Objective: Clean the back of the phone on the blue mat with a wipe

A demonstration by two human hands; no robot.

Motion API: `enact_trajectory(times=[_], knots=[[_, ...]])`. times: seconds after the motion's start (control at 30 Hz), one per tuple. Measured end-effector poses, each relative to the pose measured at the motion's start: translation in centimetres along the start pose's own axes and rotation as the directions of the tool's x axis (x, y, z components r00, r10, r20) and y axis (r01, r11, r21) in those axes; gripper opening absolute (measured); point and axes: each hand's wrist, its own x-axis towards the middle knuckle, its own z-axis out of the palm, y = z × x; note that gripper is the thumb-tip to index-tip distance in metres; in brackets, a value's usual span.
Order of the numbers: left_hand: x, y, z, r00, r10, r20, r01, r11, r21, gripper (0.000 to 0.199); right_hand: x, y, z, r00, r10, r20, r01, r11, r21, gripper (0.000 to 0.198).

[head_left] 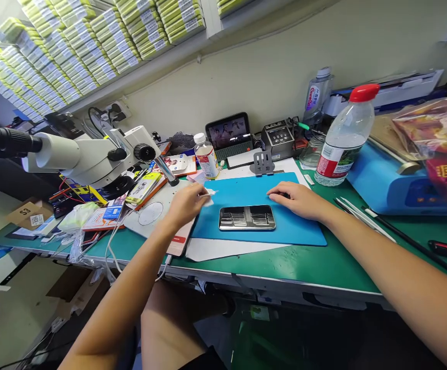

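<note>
1. White tissue (209,197) is pinched in the left hand (187,203), near frame centre.
2. The right hand (296,199) is held loosely open, right of centre.
3. Between them, slightly lower, a phone (247,218) is laid on a blue mat (300,235).
4. A microscope (59,155) is seen at frame left.

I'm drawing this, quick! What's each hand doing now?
Left hand: closed, holding a white tissue.
Right hand: loosely open at the blue mat, nothing visibly held.

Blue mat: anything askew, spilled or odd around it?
Slightly: the white sheet pokes out askew from under the blue mat on the phone's near side, its edge slanting against the mat's.
</note>
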Motion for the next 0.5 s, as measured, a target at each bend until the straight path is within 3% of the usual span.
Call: enact_trajectory(times=[0.17,0.3,0.5], knots=[[-4.1,3.1,2.6,0.99,0.118,0.073,-0.117,0.993,-0.022,0.019,-0.1,0.0,0.0,1.0,0.021,0.008,-0.021,1.0,0.001,0.043],[-6.8,4.5,4.1,0.994,0.108,-0.008,-0.108,0.994,0.003,0.031,-0.1,-0.1,-0.1,0.999,0.034,0.014,-0.034,0.999,-0.001,0.044],[-6.2,5.1,4.1,0.991,0.135,-0.018,-0.133,0.989,0.062,0.032,0.1,0.1,0.1,1.0,0.024,0.014,-0.023,1.0,-0.009,0.045]])
